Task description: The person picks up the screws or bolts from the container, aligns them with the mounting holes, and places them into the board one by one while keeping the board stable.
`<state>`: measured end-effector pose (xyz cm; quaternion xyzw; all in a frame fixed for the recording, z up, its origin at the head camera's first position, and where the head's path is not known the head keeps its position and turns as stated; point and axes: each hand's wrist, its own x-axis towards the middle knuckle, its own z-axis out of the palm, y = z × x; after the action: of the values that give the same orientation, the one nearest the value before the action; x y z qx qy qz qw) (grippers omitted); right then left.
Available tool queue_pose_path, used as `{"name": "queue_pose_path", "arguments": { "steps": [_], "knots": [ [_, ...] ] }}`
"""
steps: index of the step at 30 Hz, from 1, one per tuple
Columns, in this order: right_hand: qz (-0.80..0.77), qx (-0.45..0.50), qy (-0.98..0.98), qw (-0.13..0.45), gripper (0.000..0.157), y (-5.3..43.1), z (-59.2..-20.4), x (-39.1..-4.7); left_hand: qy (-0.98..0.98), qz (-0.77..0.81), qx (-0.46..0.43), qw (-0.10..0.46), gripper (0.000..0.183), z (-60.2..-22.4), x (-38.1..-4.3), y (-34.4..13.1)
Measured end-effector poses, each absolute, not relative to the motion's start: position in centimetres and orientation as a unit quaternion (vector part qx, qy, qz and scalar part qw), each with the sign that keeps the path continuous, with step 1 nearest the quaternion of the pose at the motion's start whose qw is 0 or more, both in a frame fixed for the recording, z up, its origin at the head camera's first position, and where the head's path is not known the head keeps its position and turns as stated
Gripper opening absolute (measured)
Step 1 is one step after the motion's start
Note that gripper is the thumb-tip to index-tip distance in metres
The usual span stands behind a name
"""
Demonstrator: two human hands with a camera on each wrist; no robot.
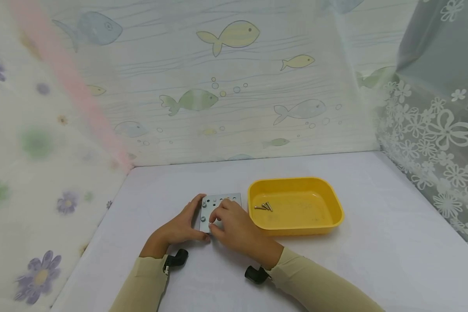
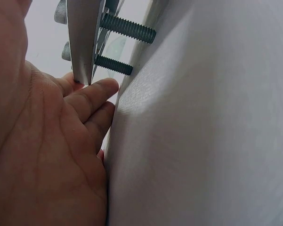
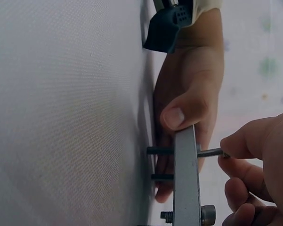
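Note:
In the head view a grey metal plate [image 1: 206,228] with rows of holes stands left of the tray. My left hand [image 1: 182,226] grips its left side, the thumb at the near edge and the fingers toward the far corner. Bolts with round heads sit along that side; their threaded shanks [image 2: 127,28] stick out beneath the plate in the left wrist view. Between thumb and forefinger my right hand [image 1: 234,225] pinches a thin screw [image 3: 209,152], its other end at the plate's top face. Whether it is inside a hole I cannot tell.
A yellow tray [image 1: 296,227] stands just right of the plate, with several small screws [image 1: 267,206] lying in its left part. White cloth [image 1: 374,242] covers the table. Patterned curtains [image 1: 238,86] hang at the back and sides.

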<state>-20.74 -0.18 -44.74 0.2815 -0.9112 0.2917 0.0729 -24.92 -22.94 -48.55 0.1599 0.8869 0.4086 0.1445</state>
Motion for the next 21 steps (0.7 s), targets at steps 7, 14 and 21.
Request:
{"name": "queue_pose_path", "arguments": {
  "steps": [7, 14, 21],
  "knots": [
    [0.308, 0.279, -0.908, 0.063, 0.008, -0.02, -44.75, -20.9, 0.89, 0.402, 0.159, 0.144, 0.132, -48.65, -24.98, -22.94],
    [0.314, 0.268, -0.909, 0.052, 0.008, -0.09, -44.81, -21.03, 0.891, 0.4, 0.162, 0.143, 0.13, -48.57, -24.95, -22.9],
    [0.315, 0.266, -0.91, 0.042, 0.007, -0.16, -44.8, -20.98, 0.889, 0.403, 0.161, 0.147, 0.129, -48.32, -24.76, -22.75]
  ]
}}
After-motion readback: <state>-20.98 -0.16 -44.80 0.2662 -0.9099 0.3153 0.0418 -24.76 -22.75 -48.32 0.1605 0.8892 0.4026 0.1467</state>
